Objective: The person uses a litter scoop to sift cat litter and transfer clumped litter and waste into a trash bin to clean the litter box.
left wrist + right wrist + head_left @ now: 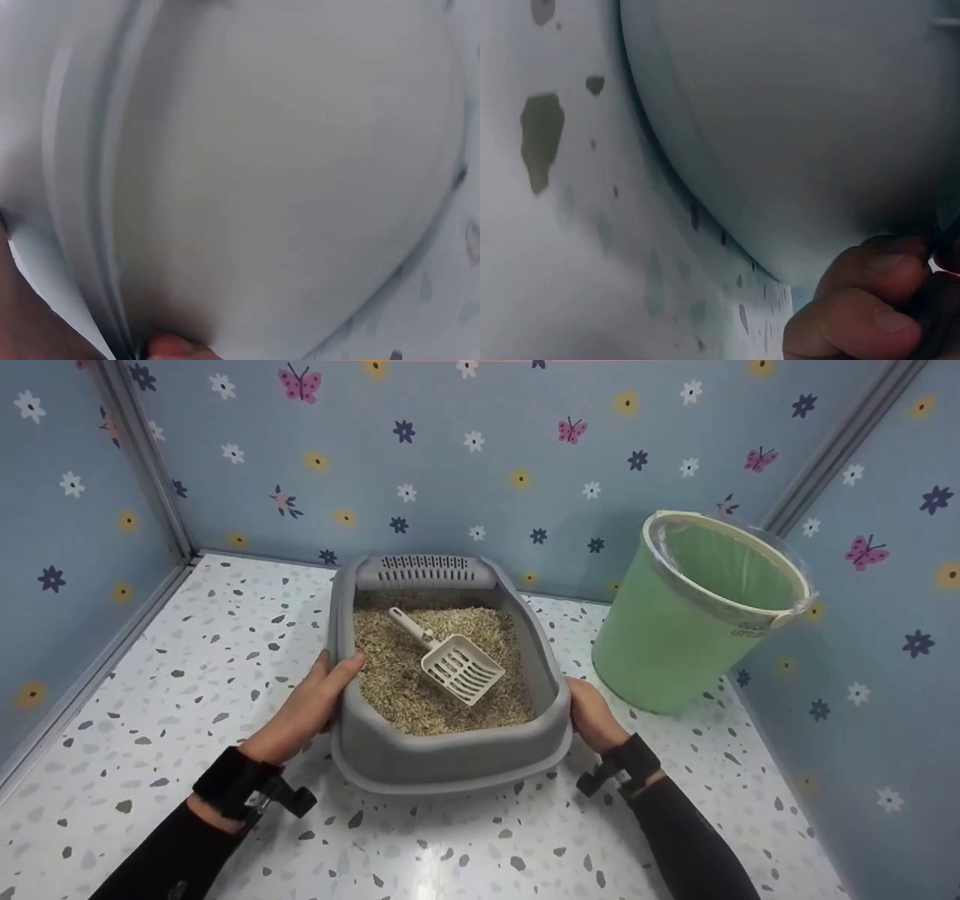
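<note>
My left grip is holding the grey litter tray by its rim, and I should be balancing both sides evenly so nothing is sliding. Between my grips, the tray is showing a perforated back, tan litter and a slotted scoop; my right grip is holding its right side.

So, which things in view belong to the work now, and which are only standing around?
Apparently in the job:
grey litter tray, held by the left hand and right hand
litter inside it
slotted scoop lying on the litter

Apparently just around:
green bin, untouched
patterned walls
</note>
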`<action>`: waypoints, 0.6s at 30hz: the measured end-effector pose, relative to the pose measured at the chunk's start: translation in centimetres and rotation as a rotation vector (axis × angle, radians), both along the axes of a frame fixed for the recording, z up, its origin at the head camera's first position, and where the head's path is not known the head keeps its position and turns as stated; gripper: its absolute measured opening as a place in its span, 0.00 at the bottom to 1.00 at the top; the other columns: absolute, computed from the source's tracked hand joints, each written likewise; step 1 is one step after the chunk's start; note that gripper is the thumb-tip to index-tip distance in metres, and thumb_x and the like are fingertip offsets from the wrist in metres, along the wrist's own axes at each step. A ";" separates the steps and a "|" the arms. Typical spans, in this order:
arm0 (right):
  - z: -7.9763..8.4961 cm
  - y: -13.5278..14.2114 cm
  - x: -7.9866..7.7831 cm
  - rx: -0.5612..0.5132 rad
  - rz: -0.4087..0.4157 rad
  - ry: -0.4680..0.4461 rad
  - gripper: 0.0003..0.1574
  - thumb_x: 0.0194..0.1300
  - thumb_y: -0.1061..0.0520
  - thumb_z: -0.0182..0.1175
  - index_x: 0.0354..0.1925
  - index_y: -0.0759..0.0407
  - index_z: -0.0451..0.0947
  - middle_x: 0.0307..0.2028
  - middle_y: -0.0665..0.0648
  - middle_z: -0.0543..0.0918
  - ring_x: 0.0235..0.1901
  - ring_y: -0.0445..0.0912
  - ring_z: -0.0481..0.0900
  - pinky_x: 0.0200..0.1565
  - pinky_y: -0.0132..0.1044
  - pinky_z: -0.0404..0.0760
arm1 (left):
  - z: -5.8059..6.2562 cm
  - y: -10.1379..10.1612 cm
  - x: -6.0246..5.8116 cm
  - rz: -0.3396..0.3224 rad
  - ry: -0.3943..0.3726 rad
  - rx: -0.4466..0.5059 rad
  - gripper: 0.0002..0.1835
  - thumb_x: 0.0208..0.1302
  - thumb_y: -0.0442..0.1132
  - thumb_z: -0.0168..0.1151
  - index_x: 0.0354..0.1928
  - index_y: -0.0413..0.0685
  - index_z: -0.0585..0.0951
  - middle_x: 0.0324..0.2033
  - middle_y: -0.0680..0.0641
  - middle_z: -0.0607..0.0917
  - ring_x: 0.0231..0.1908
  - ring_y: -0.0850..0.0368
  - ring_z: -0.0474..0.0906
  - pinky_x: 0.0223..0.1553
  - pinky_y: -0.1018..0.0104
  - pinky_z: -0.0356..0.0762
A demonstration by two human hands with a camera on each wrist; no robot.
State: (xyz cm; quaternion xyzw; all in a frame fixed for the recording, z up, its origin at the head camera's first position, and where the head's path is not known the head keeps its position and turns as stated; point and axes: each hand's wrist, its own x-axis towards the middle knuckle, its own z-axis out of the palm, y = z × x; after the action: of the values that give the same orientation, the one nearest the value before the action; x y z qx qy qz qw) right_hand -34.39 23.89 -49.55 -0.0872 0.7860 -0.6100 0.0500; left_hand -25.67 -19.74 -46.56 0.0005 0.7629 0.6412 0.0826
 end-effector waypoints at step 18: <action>-0.8 0.7 4.0 -0.057 0.069 -0.020 0.34 0.93 0.46 0.42 0.59 0.74 0.83 0.32 0.54 0.88 0.30 0.45 0.88 0.29 0.37 0.89 | -0.8 -0.5 -2.5 -0.041 0.091 0.024 0.56 0.85 0.70 0.46 0.90 0.40 0.33 0.89 0.34 0.37 0.88 0.39 0.38 0.86 0.39 0.36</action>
State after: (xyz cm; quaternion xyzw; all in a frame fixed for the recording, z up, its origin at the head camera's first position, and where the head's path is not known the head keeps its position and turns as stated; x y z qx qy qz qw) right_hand -30.36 24.61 -50.31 -0.1097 0.7642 -0.6310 0.0763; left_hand -28.20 -20.20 -47.40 0.0460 0.7581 0.6477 0.0609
